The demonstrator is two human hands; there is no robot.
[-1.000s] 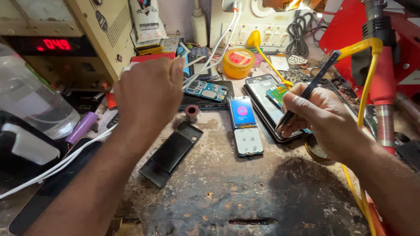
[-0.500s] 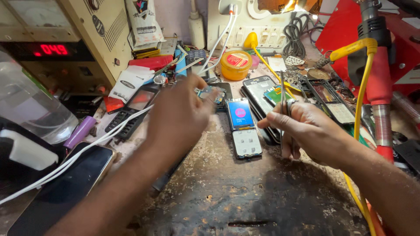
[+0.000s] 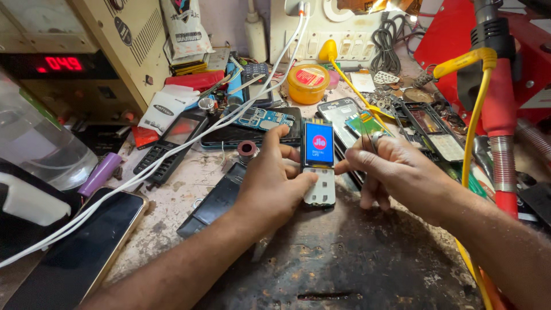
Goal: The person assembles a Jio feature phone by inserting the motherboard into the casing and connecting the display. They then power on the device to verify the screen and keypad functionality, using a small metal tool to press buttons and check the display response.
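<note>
Keypad phone (image 3: pixel 319 163), stripped of its casing with the small screen glowing blue and the pale key board bare below it, lies near the middle of the worn, stained surface (image 3: pixel 356 258). Left hand (image 3: pixel 274 183) grips it from its left side, fingers curled round the top edge beside the screen and the thumb pressed on the key board. Right hand (image 3: pixel 396 172) is pinched shut on a pair of thin tweezers (image 3: pixel 367 138), its fingertips touching the phone's right edge. Just behind the phone lie a blue circuit board (image 3: pixel 264 119) on a dark phone shell and an open phone frame (image 3: pixel 338 112) with a green board in it. A black battery cover (image 3: pixel 215 201) lies just left of the left wrist, and a black smartphone (image 3: pixel 80 252) rests at the near left corner, crossed by a white cable (image 3: pixel 172 155). Farther back stand a yellow tub (image 3: pixel 308 83) with a red lid label and a beige power supply (image 3: pixel 69 63) with a red digit display. A red stand (image 3: pixel 499 115) with a yellow cable (image 3: pixel 473 115) rises on the right, beside a bare phone chassis (image 3: pixel 427 129). The back wall carries a white switch panel (image 3: pixel 344 34).
</note>
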